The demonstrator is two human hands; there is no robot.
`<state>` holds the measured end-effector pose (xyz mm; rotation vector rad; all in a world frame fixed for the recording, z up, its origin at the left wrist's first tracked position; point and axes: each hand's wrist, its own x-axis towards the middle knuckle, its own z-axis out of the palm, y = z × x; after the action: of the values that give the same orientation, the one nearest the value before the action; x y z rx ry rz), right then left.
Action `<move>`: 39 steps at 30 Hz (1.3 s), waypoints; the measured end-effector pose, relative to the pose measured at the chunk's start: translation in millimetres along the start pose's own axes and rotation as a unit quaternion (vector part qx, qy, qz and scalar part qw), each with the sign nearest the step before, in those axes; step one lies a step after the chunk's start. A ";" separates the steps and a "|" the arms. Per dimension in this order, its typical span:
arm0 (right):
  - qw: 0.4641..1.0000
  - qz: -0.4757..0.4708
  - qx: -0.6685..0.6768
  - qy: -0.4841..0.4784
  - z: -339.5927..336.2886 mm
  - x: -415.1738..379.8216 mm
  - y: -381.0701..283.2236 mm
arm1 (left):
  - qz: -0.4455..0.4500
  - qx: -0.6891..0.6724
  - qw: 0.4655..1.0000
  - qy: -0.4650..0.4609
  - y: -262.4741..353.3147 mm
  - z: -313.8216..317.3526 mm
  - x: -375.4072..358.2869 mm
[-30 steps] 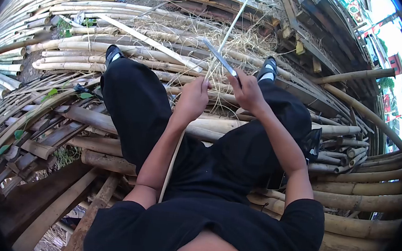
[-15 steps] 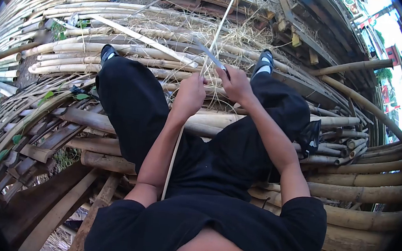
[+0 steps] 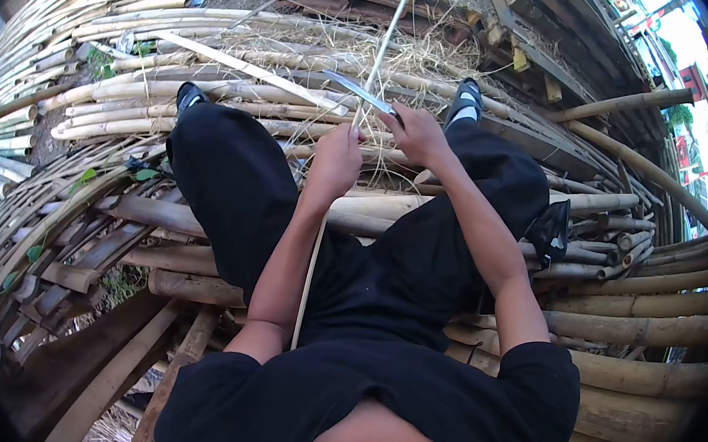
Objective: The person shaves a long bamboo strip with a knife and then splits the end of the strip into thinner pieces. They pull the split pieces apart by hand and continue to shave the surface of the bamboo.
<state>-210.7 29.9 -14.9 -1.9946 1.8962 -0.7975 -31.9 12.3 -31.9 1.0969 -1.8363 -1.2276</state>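
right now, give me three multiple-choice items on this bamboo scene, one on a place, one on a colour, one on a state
1. Where does the knife blade sit?
A. against the thin bamboo strip
B. on the ground
C. in a pocket

2. What colour are the trousers?
A. white
B. black
C. red

3. What is the left hand doing?
A. hanging open
B. resting on a knee
C. gripping the strip

Answers: 1 A, the blade crosses the strip above the hands. 2 B, both legs are black. 3 C, its fingers are closed round the strip, while the right hand holds the knife.

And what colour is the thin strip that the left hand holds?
Pale yellowish tan, like dry bamboo. The thin strip shows best in the head view, above the left hand.
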 end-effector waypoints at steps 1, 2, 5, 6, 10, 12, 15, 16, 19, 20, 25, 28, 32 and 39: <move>1.000 0.011 -0.027 -0.004 -4.3 0.3 -7.0 | -0.012 0.000 1.000 0.006 0.8 -0.2 1.2; 0.998 0.014 0.048 0.028 -1.2 -3.5 -13.3 | -0.027 -0.001 1.000 0.003 1.4 -1.7 1.1; 0.998 -0.044 0.025 -0.027 9.3 -3.7 1.9 | 0.015 -0.018 1.000 0.005 -0.9 -0.7 1.8; 0.999 -0.020 0.016 0.020 10.8 3.9 2.9 | 0.014 -0.015 1.000 0.000 -1.5 -0.9 -1.2; 0.999 -0.012 0.023 0.027 8.7 -3.0 -8.0 | 0.012 -0.044 0.999 0.013 -1.0 -3.0 5.3; 1.000 -0.018 0.019 0.007 13.5 -4.9 -6.2 | 0.008 -0.045 0.999 0.009 0.9 -4.0 1.8; 0.999 0.032 0.020 -0.016 8.5 1.1 5.5 | -0.001 -0.042 0.999 -0.003 0.1 -0.8 1.2; 1.000 0.017 -0.009 -0.001 6.8 0.5 4.1 | -0.009 -0.036 0.999 0.000 -0.3 -0.3 2.7; 1.000 -0.008 0.023 0.012 10.9 -0.4 0.7 | -0.051 -0.056 0.997 -0.010 5.7 -5.6 2.8; 0.999 -0.039 -0.010 -0.011 13.7 0.0 7.5 | -0.018 -0.035 0.999 0.005 -1.9 -2.8 3.7; 0.998 0.033 -0.021 -0.050 -2.1 9.8 0.9 | -0.007 -0.034 0.999 0.013 -5.5 2.2 9.3; 0.999 -0.045 -0.023 -0.010 20.3 3.7 19.6 | -0.044 -0.052 0.998 -0.015 -5.2 -1.7 6.3; 0.998 0.023 -0.056 0.024 3.5 9.2 33.3 | -0.043 -0.076 0.996 -0.036 -21.3 5.9 7.6; 0.999 0.013 -0.001 -0.036 7.2 1.2 7.2 | -0.068 -0.187 0.978 -0.055 -32.8 10.5 13.8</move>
<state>-212.6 26.7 -24.5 -1.9694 1.8786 -0.7067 -37.7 -2.9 -65.3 0.9669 -1.5396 -1.6633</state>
